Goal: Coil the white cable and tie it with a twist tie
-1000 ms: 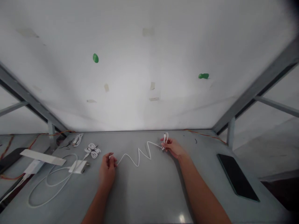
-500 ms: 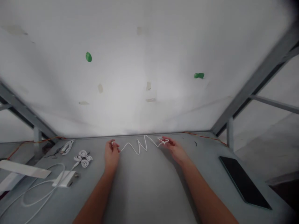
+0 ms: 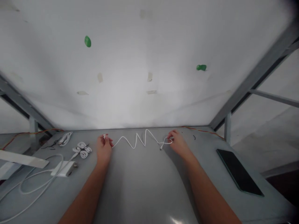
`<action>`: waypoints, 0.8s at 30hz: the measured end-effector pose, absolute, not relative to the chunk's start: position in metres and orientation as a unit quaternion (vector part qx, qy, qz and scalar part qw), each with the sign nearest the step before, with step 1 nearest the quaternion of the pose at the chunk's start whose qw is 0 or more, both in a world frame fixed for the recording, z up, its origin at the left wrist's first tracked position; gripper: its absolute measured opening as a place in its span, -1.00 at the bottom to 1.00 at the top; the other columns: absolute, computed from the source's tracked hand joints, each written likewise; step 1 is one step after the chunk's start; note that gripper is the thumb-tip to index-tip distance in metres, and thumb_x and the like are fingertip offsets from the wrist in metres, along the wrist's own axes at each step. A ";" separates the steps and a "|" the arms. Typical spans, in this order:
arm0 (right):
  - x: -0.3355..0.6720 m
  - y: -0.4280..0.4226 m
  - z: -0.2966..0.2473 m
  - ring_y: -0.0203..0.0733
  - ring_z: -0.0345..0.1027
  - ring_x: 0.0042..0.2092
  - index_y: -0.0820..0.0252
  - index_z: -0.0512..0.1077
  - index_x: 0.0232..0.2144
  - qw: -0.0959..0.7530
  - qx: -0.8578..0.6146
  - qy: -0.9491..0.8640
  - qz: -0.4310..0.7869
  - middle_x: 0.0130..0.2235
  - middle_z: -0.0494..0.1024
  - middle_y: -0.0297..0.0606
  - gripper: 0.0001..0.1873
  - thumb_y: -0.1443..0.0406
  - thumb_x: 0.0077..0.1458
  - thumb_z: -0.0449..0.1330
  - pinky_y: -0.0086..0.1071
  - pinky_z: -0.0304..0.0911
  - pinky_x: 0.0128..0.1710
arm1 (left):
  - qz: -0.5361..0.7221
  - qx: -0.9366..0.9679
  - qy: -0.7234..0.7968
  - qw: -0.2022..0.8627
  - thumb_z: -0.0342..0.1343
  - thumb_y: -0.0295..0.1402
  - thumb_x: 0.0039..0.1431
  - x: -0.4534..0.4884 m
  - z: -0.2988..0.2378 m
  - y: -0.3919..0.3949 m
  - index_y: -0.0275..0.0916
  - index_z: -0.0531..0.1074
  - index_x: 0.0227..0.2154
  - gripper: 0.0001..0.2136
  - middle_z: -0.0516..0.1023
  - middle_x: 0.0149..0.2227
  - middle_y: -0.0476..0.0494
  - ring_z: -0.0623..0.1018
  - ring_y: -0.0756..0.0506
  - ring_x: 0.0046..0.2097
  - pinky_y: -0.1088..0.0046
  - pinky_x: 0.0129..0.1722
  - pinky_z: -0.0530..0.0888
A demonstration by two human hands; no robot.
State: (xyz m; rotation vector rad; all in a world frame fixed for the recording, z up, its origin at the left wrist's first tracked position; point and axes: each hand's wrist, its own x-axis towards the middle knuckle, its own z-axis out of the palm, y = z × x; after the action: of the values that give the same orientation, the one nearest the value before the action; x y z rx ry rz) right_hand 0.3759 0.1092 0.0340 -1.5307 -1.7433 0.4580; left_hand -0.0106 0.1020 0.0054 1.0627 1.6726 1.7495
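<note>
A white cable [image 3: 137,141] runs left to right in zigzag kinks near the table's [image 3: 144,186] far edge, close to the wall. The left hand [image 3: 104,149] pinches one end; the right hand [image 3: 178,144] grips a small loop at the other (its plug seems to dangle below). Bare tabletop lies open toward the viewer; a dark phone [image 3: 238,172] sits well right.

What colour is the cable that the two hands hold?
White. The cable shows clearly in the head view, zigzagging between the left hand and right hand.
</note>
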 end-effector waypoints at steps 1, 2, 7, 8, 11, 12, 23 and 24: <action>0.379 0.107 0.035 0.04 0.45 0.01 0.14 0.46 -0.53 0.353 -0.589 -0.707 0.169 -0.04 0.57 -0.06 -0.82 0.51 -0.22 0.21 -0.13 0.38 0.00 | 0.639 0.395 0.615 0.241 0.06 -0.05 0.27 -0.011 0.005 0.101 -0.19 0.35 -0.11 -0.68 0.46 -0.42 0.06 0.44 -0.01 -0.52 0.48 -0.50 0.39; 0.382 0.104 0.037 0.07 0.40 0.12 0.14 0.46 -0.54 0.325 -0.573 -0.733 0.169 0.03 0.57 -0.06 -0.79 0.53 -0.25 0.19 -0.09 0.33 0.10 | 0.634 0.401 0.617 0.237 0.05 -0.06 0.27 -0.012 0.004 0.101 -0.19 0.35 -0.11 -0.68 0.46 -0.42 0.06 0.45 -0.01 -0.52 0.47 -0.49 0.40; 0.390 0.096 0.047 0.03 0.42 0.16 0.12 0.52 -0.52 0.283 -0.505 -0.773 0.258 0.03 0.64 -0.15 -0.67 0.55 -0.27 0.07 -0.11 0.24 0.19 | 0.614 0.420 0.625 0.239 0.03 -0.08 0.30 -0.012 -0.003 0.103 -0.19 0.35 -0.12 -0.71 0.43 -0.44 0.06 0.45 -0.03 -0.52 0.45 -0.48 0.39; 0.388 0.097 0.048 0.01 0.47 0.08 0.14 0.53 -0.49 0.305 -0.513 -0.759 0.262 -0.04 0.66 -0.15 -0.67 0.54 -0.23 0.05 -0.13 0.28 0.13 | 0.611 0.422 0.626 0.240 0.01 -0.08 0.31 -0.012 -0.004 0.103 -0.19 0.34 -0.11 -0.71 0.43 -0.45 0.06 0.46 -0.04 -0.52 0.45 -0.48 0.39; 0.378 0.097 0.049 -0.08 0.47 -0.25 0.17 0.56 -0.35 0.323 -0.563 -0.716 0.255 -0.33 0.62 -0.21 -0.69 0.47 -0.03 0.04 -0.25 0.32 -0.15 | 0.594 0.430 0.636 0.241 -0.01 -0.08 0.31 -0.010 -0.003 0.104 -0.18 0.34 -0.13 -0.72 0.41 -0.46 0.06 0.46 -0.06 -0.51 0.42 -0.48 0.39; 0.373 0.097 0.048 -0.12 0.42 -0.32 0.18 0.56 -0.29 0.308 -0.574 -0.715 0.254 -0.36 0.59 -0.25 -0.72 0.44 0.01 0.09 -0.29 0.29 -0.22 | 0.586 0.432 0.642 0.239 -0.01 -0.08 0.30 -0.010 -0.001 0.104 -0.18 0.34 -0.14 -0.72 0.41 -0.46 0.06 0.46 -0.07 -0.51 0.41 -0.48 0.40; 0.366 0.087 0.039 -0.21 0.32 -0.35 0.17 0.46 -0.46 0.120 -0.618 -0.745 0.222 -0.38 0.55 -0.27 -0.82 0.53 -0.04 0.21 -0.39 0.05 -0.35 | 0.588 0.440 0.638 0.230 0.00 -0.08 0.26 -0.010 0.001 0.102 -0.18 0.36 -0.13 -0.70 0.44 -0.45 0.04 0.47 -0.08 -0.52 0.39 -0.47 0.42; 0.374 0.086 0.041 -0.20 0.33 -0.36 0.17 0.44 -0.48 0.141 -0.624 -0.739 0.211 -0.39 0.55 -0.27 -0.81 0.54 -0.07 0.20 -0.39 0.05 -0.37 | 0.598 0.433 0.635 0.229 0.01 -0.07 0.25 -0.012 0.001 0.103 -0.18 0.37 -0.12 -0.69 0.45 -0.44 0.04 0.47 -0.07 -0.52 0.40 -0.47 0.42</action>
State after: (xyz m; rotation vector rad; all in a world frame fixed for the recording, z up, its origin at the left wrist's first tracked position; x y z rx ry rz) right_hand 0.3742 0.0858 0.0413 -1.8022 -2.1340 0.6084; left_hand -0.0122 0.1028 0.0014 1.1925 1.7472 1.6454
